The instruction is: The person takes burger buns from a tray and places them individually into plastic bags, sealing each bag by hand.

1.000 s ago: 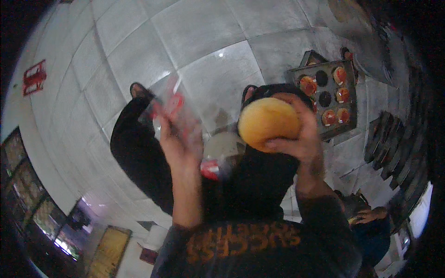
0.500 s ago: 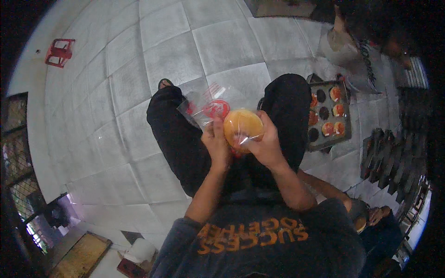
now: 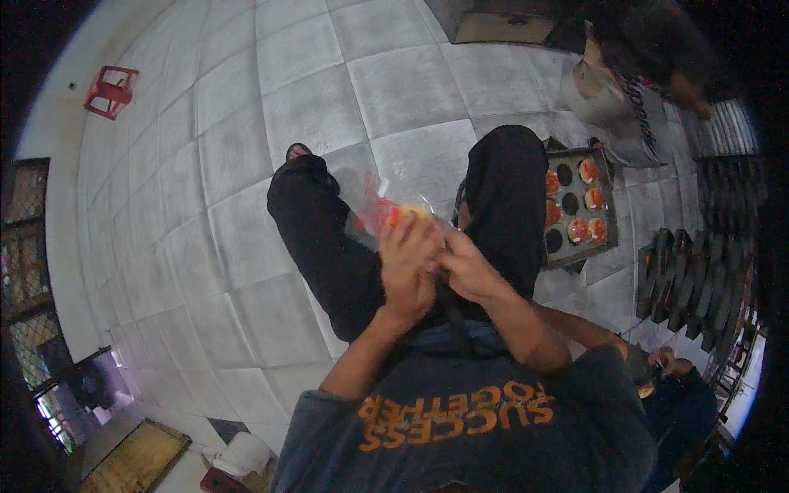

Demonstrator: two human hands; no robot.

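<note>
Between my knees, a round golden bun point(image 3: 417, 214) sits in a clear plastic bag point(image 3: 376, 197) with red print. My left hand point(image 3: 408, 267) is wrapped over the bun and covers most of it. Close beside it, my right hand point(image 3: 472, 267) has its fingers bent in at the near side of the bag, touching the left fingers. It seems to pinch the plastic there, though the grip itself is partly hidden. The bag's printed far part sticks out beyond my left fingertips.
Right of my knee lies a dark baking tray point(image 3: 610, 205) with round wells and several red-labelled buns. Beyond it stands a white sack point(image 3: 612, 103). Dark stacked metal pans point(image 3: 690, 283) line the right. Another person's hands point(image 3: 670, 361) show at lower right. A red stool point(image 3: 111, 92) stands far left.
My left hand has moved from the bag's left side over the bun, hiding most of it. The right hand has slid from the bun's right side to its near end.
</note>
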